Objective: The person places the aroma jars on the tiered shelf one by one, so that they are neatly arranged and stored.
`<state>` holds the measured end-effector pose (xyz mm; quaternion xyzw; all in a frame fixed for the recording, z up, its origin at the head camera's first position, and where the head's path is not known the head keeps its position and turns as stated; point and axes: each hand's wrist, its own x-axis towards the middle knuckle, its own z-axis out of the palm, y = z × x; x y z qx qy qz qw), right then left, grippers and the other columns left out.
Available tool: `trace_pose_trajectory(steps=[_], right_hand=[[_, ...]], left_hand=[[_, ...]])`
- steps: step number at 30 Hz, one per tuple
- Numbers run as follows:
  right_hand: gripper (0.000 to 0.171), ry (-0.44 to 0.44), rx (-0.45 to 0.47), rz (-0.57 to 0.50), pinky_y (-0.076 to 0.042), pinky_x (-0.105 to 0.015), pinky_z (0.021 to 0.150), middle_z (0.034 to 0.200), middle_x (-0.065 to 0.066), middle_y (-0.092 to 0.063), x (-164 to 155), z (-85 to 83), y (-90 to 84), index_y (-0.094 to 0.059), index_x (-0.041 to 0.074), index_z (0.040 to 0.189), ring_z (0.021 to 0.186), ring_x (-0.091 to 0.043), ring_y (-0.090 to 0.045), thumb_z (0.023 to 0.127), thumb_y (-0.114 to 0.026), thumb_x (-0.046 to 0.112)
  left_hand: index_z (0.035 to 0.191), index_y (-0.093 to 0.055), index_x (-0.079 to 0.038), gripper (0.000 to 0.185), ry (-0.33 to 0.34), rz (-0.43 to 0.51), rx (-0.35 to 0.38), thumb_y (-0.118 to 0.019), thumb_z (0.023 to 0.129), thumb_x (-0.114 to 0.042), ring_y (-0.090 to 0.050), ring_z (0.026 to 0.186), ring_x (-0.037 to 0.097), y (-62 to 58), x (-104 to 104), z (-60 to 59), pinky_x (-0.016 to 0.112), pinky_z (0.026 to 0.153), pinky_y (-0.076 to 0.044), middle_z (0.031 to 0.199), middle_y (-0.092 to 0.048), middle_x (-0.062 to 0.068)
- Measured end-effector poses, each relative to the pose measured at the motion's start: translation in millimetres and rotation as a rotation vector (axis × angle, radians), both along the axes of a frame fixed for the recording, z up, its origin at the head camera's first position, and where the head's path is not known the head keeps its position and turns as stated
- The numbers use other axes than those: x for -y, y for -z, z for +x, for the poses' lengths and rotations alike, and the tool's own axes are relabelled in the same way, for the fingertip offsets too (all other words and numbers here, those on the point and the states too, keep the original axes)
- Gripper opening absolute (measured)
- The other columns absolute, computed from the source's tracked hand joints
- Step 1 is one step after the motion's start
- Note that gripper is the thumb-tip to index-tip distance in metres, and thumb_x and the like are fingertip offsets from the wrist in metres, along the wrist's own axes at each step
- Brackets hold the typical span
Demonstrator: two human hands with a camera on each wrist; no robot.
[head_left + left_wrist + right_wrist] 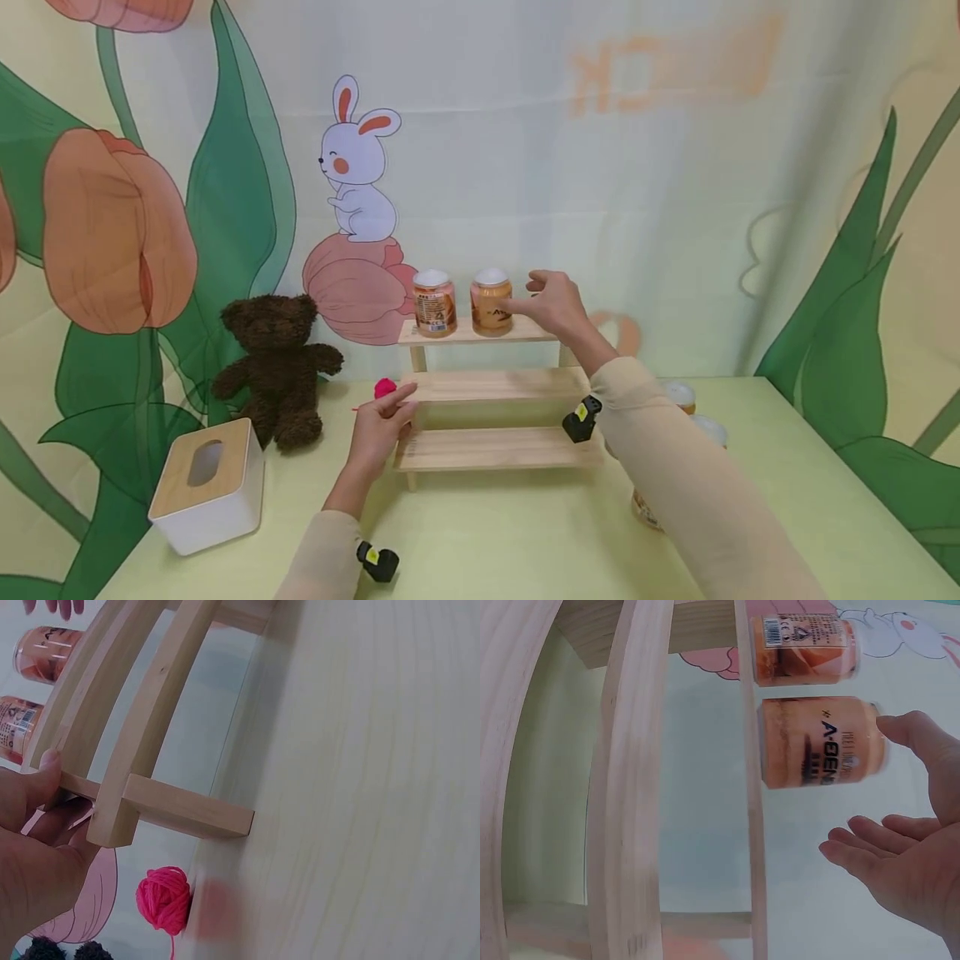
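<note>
A three-tier wooden shelf (495, 385) stands on the table against the backdrop. On its top tier sit two white-lidded jars side by side, a left jar (435, 308) and a right jar (492, 310), both with orange-brown labels. My right hand (557, 307) is just right of the right jar, fingers spread and apart from it; the thumb tip is at the jar's lid end in the right wrist view, and whether it touches cannot be told. At the shelf's left side my left hand (41, 851) grips the wooden frame, thumb on top and fingers curled beneath.
Several more jars stand right of the shelf, such as a front jar (647, 510) and a back jar (680, 394), partly behind my right sleeve. A pink yarn ball (165, 900) lies by the shelf's left end. Farther left are a brown teddy bear (277, 367) and a tissue box (213, 508).
</note>
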<state>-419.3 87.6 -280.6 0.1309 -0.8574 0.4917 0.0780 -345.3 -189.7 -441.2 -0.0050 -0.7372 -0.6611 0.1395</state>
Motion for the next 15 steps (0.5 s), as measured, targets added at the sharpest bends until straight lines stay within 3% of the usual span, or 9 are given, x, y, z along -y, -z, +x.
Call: trace_pose_trajectory(steps=[7,15], right_hand=[[0.080,-0.029,-0.004,-0.063,-0.045,-0.048,0.102,0.146,-0.015,-0.050,-26,28.8,-2.1,-0.040,0.005,0.152,0.134,-0.032,-0.047,0.086,-0.079,0.030],[0.076,-0.004,-0.027,-0.128,-0.042,-0.050,0.105,0.146,-0.016,-0.050,-94,50.7,20.8,-0.040,0.004,0.152,0.134,-0.032,-0.047,0.089,-0.077,0.029]], left_hand=[[0.131,-0.067,-0.005,0.035,-0.011,-0.031,0.006,-0.067,0.096,-0.010,-0.058,0.079,0.019,2.0,8,-0.7,0.022,0.068,-0.054,0.100,-0.067,0.020],[0.131,-0.067,-0.005,0.035,0.009,-0.023,0.011,-0.067,0.097,-0.011,-0.056,0.075,0.017,3.0,-2,-1.1,0.021,0.065,-0.052,0.094,-0.066,0.016]])
